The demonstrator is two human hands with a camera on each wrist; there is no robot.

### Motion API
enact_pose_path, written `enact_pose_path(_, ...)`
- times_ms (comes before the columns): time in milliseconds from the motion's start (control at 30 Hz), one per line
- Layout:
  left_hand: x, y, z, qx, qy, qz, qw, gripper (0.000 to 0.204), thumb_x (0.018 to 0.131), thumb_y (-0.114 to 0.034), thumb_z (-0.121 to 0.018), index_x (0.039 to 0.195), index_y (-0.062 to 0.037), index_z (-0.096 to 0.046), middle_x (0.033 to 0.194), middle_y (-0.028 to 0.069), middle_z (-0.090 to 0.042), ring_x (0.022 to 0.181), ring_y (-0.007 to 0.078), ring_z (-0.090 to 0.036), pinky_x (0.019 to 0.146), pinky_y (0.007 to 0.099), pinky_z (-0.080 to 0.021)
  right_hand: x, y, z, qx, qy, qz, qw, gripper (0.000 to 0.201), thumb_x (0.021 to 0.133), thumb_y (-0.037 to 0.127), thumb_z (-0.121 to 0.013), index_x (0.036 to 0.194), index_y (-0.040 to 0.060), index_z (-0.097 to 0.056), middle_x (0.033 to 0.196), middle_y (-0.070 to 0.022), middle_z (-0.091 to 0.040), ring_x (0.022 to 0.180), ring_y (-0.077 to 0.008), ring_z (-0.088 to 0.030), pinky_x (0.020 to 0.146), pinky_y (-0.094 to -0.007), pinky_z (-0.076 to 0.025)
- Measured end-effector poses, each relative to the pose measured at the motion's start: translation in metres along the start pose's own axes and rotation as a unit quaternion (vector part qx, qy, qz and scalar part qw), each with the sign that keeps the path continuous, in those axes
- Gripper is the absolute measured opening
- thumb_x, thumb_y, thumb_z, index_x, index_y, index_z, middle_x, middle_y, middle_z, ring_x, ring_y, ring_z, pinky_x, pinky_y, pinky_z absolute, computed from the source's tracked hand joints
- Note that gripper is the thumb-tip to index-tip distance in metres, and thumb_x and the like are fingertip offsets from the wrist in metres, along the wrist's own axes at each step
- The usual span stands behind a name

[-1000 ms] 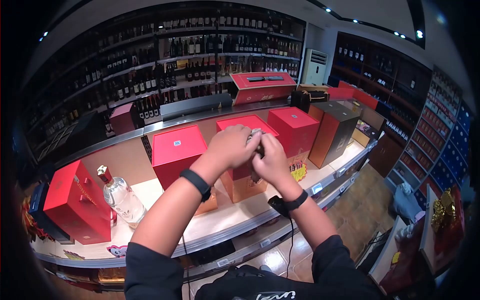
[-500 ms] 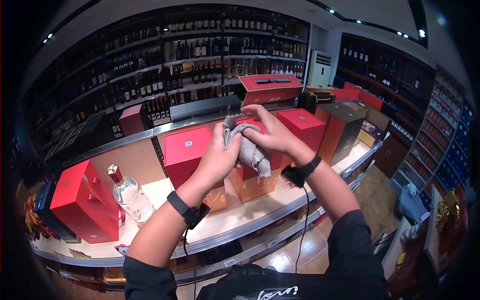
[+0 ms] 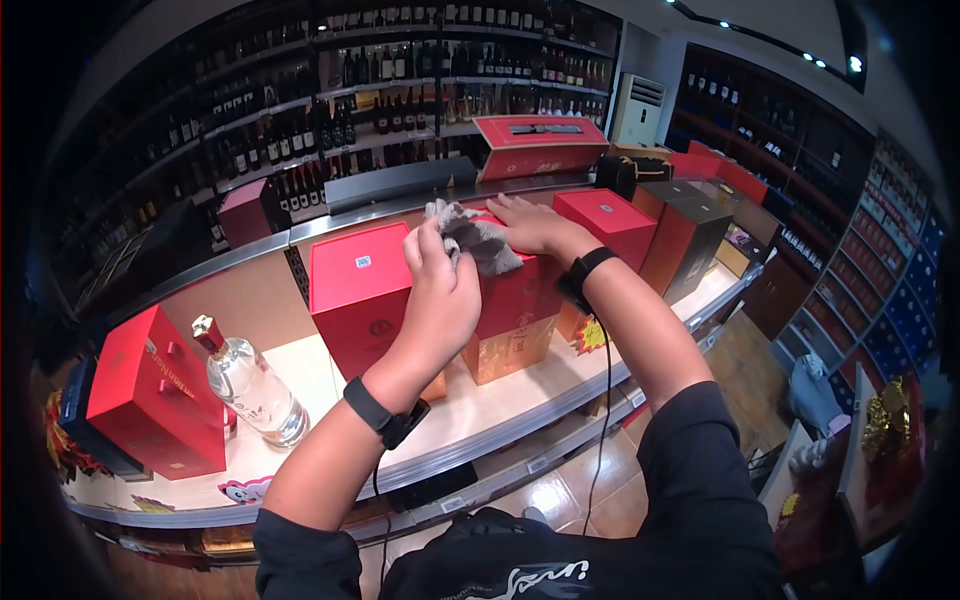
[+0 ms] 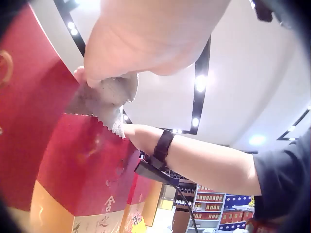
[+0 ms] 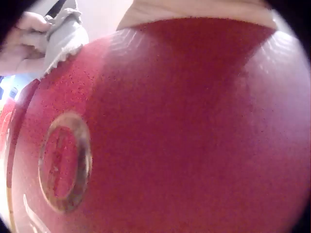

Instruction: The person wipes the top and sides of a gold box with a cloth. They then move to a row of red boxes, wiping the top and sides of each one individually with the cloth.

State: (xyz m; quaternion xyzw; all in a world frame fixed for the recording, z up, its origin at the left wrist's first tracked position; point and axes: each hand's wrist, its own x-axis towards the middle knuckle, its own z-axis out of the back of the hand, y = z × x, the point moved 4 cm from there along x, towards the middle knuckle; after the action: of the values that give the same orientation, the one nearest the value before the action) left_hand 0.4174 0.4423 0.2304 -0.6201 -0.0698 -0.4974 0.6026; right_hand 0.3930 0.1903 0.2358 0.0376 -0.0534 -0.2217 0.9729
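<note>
A crumpled grey cloth lies at the top of the middle red and gold box. My left hand pinches the cloth at its left side; the left wrist view shows the cloth below that hand. On the top of the same box rests my right hand, its fingers extended, just right of the cloth. In the right wrist view the box's red face fills most of the picture, with the cloth and left hand at upper left.
Left of the middle box stands another red box; to its right are a red box and a dark box. A clear bottle stands beside a red box at the left. Bottle shelves line the back.
The hands have moved apart. My right hand has let go of the cloth and come down onto the box top; the cloth, in my left hand, has lowered to the box.
</note>
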Motion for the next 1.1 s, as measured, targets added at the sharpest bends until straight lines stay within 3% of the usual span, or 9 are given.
enact_pose_path(33, 0.0, 0.004, -0.006, 0.001, -0.012, -0.006, 1.0, 0.051, 0.108, -0.013, -0.051, 0.153, 0.0003, -0.032, 0.146, 0.0279, -0.038, 0.137, 0.0417, -0.046, 0.118, 0.0446, -0.037, 0.002, -0.002, -0.002, -0.002, 0.0, 0.006, 1.0, 0.095, 0.1, 0.081, -0.029, 0.171, 0.0169, -0.027, 0.178, -0.0169, -0.018, 0.165, -0.0348, -0.016, 0.132, -0.0498, -0.017)
enact_pose_path(67, -0.001, 0.014, -0.016, 0.024, 0.003, -0.018, 1.0, 0.057, 0.107, -0.012, -0.049, 0.155, 0.0054, -0.023, 0.149, 0.0325, -0.03, 0.136, 0.0506, -0.046, 0.117, 0.0492, -0.04, 0.003, -0.002, -0.005, -0.021, -0.019, 0.018, 0.999, 0.093, 0.103, 0.077, -0.028, 0.17, 0.0136, -0.029, 0.177, -0.0176, -0.021, 0.165, -0.0356, -0.018, 0.133, -0.0498, -0.016)
enact_pose_path(267, -0.025, 0.063, -0.069, -0.012, 0.013, 0.058, 0.998, 0.064, 0.115, -0.035, -0.039, 0.158, 0.0077, -0.02, 0.161, 0.036, -0.021, 0.149, 0.0546, -0.031, 0.127, 0.0505, -0.026, -0.001, 0.002, -0.001, -0.002, -0.03, 0.067, 0.997, 0.082, 0.11, 0.062, -0.033, 0.167, 0.0035, -0.032, 0.176, -0.0203, -0.024, 0.164, -0.0357, -0.017, 0.133, -0.0462, -0.017)
enact_pose_path(467, -0.007, 0.112, -0.077, -0.221, -0.049, 0.202, 0.953, 0.065, 0.117, -0.05, -0.029, 0.15, 0.005, -0.04, 0.15, 0.0306, -0.045, 0.147, 0.0383, -0.039, 0.123, 0.0436, -0.027, -0.002, 0.005, -0.002, 0.031, -0.036, 0.071, 0.996, 0.082, 0.11, 0.062, -0.035, 0.166, 0.0027, -0.033, 0.175, -0.0212, -0.025, 0.163, -0.0352, -0.021, 0.133, -0.0444, -0.019)
enact_pose_path(567, 0.002, 0.14, -0.083, -0.347, -0.112, 0.176, 0.915, 0.05, 0.116, -0.039, -0.036, 0.149, -0.0016, -0.045, 0.148, 0.013, -0.053, 0.14, 0.0215, -0.049, 0.121, 0.0368, -0.032, -0.002, 0.007, -0.001, 0.028, -0.034, 0.065, 0.997, 0.083, 0.109, 0.063, -0.036, 0.166, 0.0024, -0.034, 0.175, -0.021, -0.025, 0.163, -0.0345, -0.021, 0.133, -0.0432, -0.018)
enact_pose_path(667, 0.005, 0.149, -0.084, -0.353, -0.14, 0.198, 0.904, 0.048, 0.112, -0.026, -0.041, 0.153, -0.0005, -0.044, 0.156, 0.0168, -0.049, 0.144, 0.028, -0.046, 0.123, 0.0384, -0.03, -0.003, 0.008, -0.001, 0.029, -0.033, 0.062, 0.997, 0.083, 0.109, 0.063, -0.037, 0.166, 0.0023, -0.034, 0.175, -0.0204, -0.026, 0.163, -0.0343, -0.022, 0.133, -0.0422, -0.018)
enact_pose_path(733, 0.01, 0.18, -0.077, -0.575, -0.118, 0.301, 0.751, 0.049, 0.111, -0.019, -0.041, 0.157, -0.0029, -0.038, 0.155, 0.0144, -0.05, 0.144, 0.0248, -0.048, 0.122, 0.0374, -0.034, -0.002, 0.007, -0.001, 0.031, -0.036, 0.062, 0.997, 0.083, 0.109, 0.063, -0.037, 0.166, 0.0026, -0.034, 0.174, -0.0194, -0.027, 0.163, -0.0334, -0.022, 0.133, -0.0418, -0.018)
enact_pose_path(800, 0.0, 0.175, -0.097, -0.39, -0.17, 0.196, 0.883, 0.054, 0.107, -0.009, -0.04, 0.161, -0.0047, -0.035, 0.158, 0.0132, -0.049, 0.145, 0.0239, -0.048, 0.122, 0.0372, -0.036, -0.003, 0.006, -0.002, 0.038, -0.038, 0.062, 0.997, 0.083, 0.108, 0.063, -0.038, 0.165, 0.0024, -0.035, 0.174, -0.0194, -0.028, 0.163, -0.033, -0.022, 0.133, -0.0414, -0.018)
enact_pose_path(1100, 0.026, 0.15, -0.088, -0.44, -0.252, 0.136, 0.851, 0.043, 0.1, -0.004, -0.045, 0.143, -0.0038, -0.052, 0.137, 0.0087, -0.063, 0.124, 0.0196, -0.062, 0.111, 0.0348, -0.045, 0.002, 0.005, -0.005, 0.04, -0.053, 0.063, 0.996, 0.084, 0.108, 0.062, -0.04, 0.164, 0.0001, -0.037, 0.172, -0.0218, -0.031, 0.163, -0.0327, -0.023, 0.133, -0.0416, -0.018)
